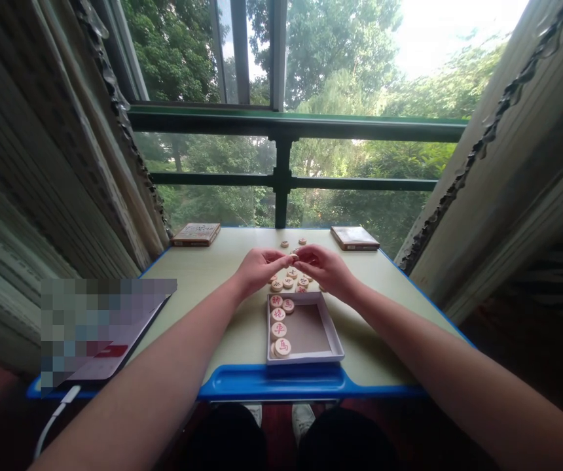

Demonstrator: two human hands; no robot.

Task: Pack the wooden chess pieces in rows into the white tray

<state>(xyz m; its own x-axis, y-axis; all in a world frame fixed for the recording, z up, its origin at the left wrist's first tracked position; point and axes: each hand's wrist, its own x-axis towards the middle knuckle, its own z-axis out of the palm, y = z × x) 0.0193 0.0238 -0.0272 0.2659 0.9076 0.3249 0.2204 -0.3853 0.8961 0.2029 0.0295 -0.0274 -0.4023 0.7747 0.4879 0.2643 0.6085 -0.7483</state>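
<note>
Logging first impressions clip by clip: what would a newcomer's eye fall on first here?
At the middle of the table, the left hand and right hand have their fingertips close together over a loose heap of round wooden game pieces. Just nearer, a shallow white box holds a column of red-marked pieces along its left wall. Behind, a wide window shows green trees.

Far-left box (196, 233), far-right box (355, 237), charging tablet (129, 335)
</note>
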